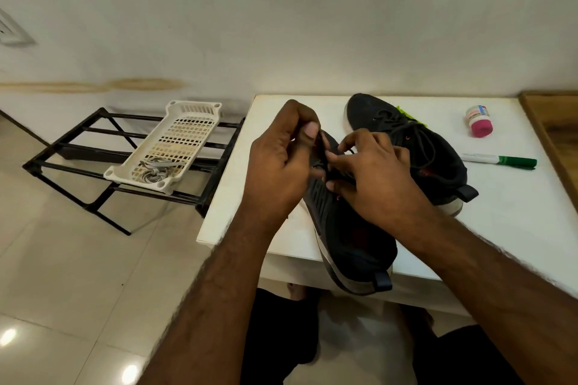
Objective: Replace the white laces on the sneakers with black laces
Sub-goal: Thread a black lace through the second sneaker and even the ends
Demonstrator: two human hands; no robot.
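Fingers of my left hand (281,156) and right hand (372,175) pinch the black lace (322,151) over the near sneaker (350,228) at table's (516,216) six-o'clock edge; it overhangs; a hard tug could tip it off.

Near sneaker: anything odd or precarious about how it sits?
Yes. The near sneaker overhangs the table's front edge at the heel, steadied only by the left hand and right hand lacing it, so it could slip off.

We see two bare forearms with no sleeves, a left hand (278,162) and right hand (375,178) without rings, and dark shorts (281,337).
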